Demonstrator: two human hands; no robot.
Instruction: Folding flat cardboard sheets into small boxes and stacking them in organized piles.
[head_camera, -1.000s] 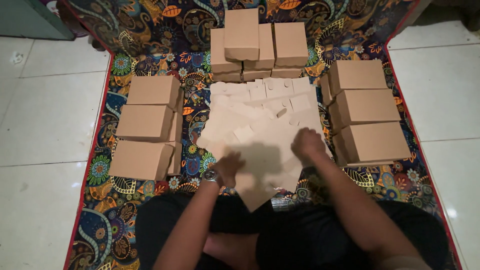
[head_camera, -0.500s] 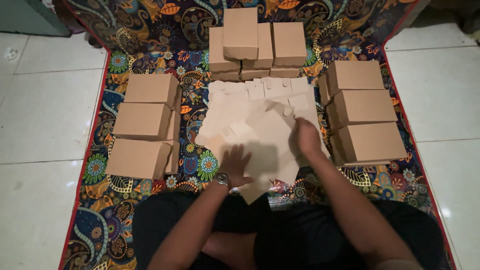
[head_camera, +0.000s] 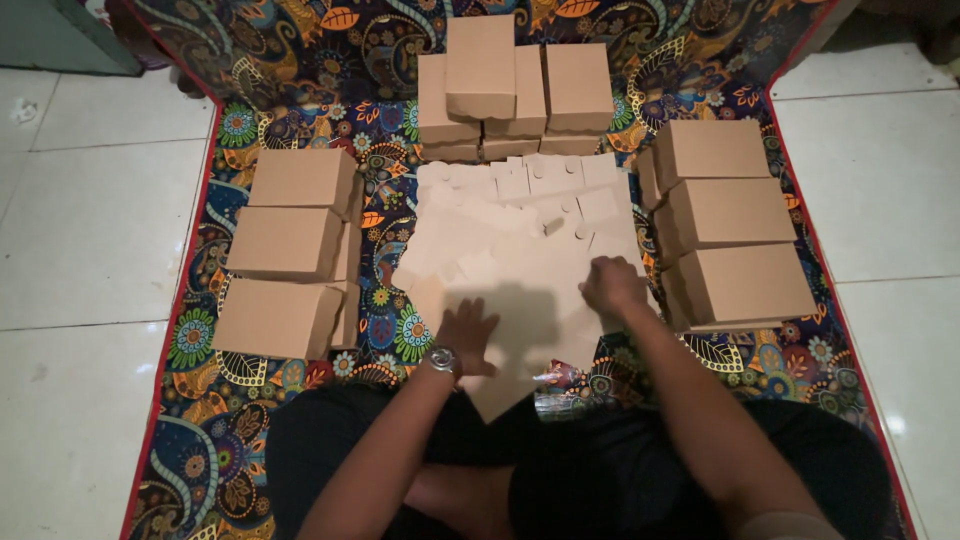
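- Head view: a person sits cross-legged on a patterned mat (head_camera: 300, 90) laid over white floor tiles (head_camera: 90, 230), both arms reaching forward.
- Left hand (head_camera: 466, 332) lies flat on the top cardboard sheet (head_camera: 530, 300), fingers spread apart, palm down; a wristwatch (head_camera: 441, 358) sits on that wrist.
- Right hand (head_camera: 612, 285) presses on the same sheet near its right edge, fingers curled together; whether they pinch the edge, I cannot tell.
- That sheet tops a loose pile of flat blanks (head_camera: 520, 200) in the middle of the mat, right in front of the knees, its near corner overhanging the lap.
- Left boxes (head_camera: 290, 245): three folded brown ones in a column beside the pile.
- Right boxes (head_camera: 730, 215): three more, just beside the right hand.
- Far boxes (head_camera: 515, 85): a cluster behind the pile, one stacked on top.
- A shiny wrapper (head_camera: 560, 375) peeks out under the sheet's near edge.
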